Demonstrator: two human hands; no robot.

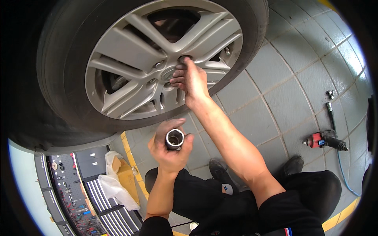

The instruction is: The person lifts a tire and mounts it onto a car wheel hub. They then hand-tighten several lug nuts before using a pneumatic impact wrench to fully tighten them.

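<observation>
A silver alloy wheel [130,51] with a black tire [63,70] fills the upper left. My right hand [193,80] reaches to its hub, beside the round center cap [168,74]. The fingers are curled, and their tips are at one of the bolt holes; whatever they pinch in there is hidden. Other bolt recesses show around the cap. Below the tire my left hand [167,155] is closed around a metal socket [175,139], its hexagonal opening facing up toward me. The socket is apart from the wheel.
On the tiled floor [254,114] to the right lie a red and black impact wrench [321,141] with a blue air hose [341,173] and several small metal nuts [330,94]. At the lower left stand a tool cabinet [104,188] and a cardboard box [128,179] with plastic wrap.
</observation>
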